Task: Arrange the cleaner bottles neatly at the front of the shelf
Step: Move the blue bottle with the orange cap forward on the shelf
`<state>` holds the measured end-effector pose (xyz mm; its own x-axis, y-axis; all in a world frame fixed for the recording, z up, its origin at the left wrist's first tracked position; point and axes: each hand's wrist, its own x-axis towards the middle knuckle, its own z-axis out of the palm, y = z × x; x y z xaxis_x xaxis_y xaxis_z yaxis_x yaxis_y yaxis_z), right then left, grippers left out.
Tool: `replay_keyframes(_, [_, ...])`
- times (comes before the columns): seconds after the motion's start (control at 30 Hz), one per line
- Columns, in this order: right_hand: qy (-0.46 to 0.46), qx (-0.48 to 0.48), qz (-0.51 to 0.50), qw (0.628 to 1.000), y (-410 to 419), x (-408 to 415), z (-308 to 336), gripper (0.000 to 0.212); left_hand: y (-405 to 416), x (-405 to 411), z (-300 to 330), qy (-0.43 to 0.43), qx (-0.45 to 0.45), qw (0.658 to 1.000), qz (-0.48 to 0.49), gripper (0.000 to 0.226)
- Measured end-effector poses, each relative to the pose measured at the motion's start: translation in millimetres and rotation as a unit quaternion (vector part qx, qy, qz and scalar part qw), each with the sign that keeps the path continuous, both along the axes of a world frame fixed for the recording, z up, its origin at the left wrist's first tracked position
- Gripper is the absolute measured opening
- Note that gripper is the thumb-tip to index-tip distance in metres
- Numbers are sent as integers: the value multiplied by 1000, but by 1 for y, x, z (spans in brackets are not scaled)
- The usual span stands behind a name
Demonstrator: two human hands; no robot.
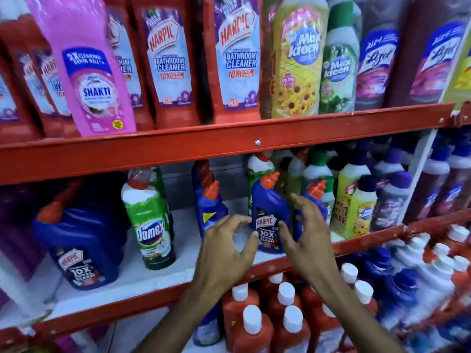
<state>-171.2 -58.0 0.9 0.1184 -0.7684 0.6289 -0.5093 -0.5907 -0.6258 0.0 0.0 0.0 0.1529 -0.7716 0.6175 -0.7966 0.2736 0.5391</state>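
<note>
Both hands reach in from below toward the middle shelf (163, 281): the left hand (226, 247) and right hand (304, 233) are spread open with fingers curled, flanking a blue Harpic bottle (270, 212) without clearly gripping it, though the left thumb tip seems to touch its label. That bottle stands upright near the shelf's front edge, deep blue with an angled orange-red cap and a dark label reading "10X Total Clean". Left of it stands a green Domex bottle (150, 220).
</note>
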Motion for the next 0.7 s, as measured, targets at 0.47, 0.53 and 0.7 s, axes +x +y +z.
replay_keyframes(0.47, [-26, 53, -51, 997, -16, 20, -26, 57, -84, -11, -33, 253, 116, 955, -103, 49])
replay_keyframes(0.53, [-53, 17, -50, 997, -13, 19, -31, 52, -78, -12, -36, 251, 82, 960, -92, 48])
replay_keyframes(0.7, [-124, -59, -2, 991, -6, 9, -33, 49, -47, -18, -39, 260, -17, 962, -81, 42])
